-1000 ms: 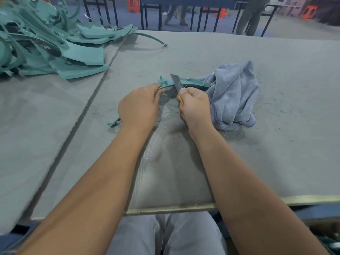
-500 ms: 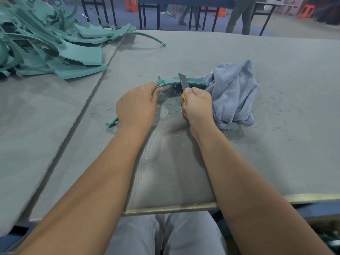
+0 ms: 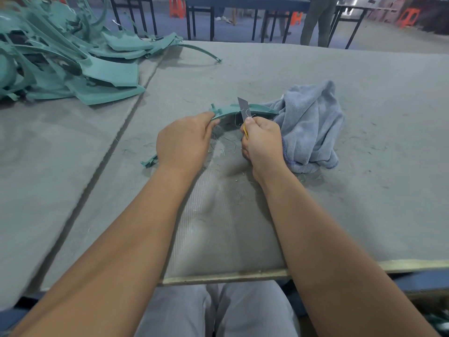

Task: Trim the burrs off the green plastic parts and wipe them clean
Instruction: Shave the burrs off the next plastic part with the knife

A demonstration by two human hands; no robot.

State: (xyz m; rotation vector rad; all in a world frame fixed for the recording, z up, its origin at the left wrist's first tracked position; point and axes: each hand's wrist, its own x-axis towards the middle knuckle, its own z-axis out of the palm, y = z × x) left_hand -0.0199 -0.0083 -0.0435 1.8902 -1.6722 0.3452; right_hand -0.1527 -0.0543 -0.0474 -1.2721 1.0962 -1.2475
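While both bare forearms reached forward over the grey felt-covered desk (image 3: 364,215), the left hand (image 3: 183,139) lay knuckles-up, its grip curled round the near-left stretch of a curved green plastic strip (image 3: 228,110), thumb and fingertips pinching the strip's edge. The right hand (image 3: 263,142) stood as a fist with the thumb on top, its grip wrapped tightly round the yellow handle of a utility knife (image 3: 244,109), whose grey blade pointed up and away and lay against the strip's middle. The strip arched with its long axis running left to right: one end poked out by the left wrist, the other touched a crumpled blue-grey cloth (image 3: 308,125) just right of the knife hand. Thin green shavings (image 3: 226,142) lay between the hands. A heap of green plastic parts (image 3: 73,59) sat at the far left.
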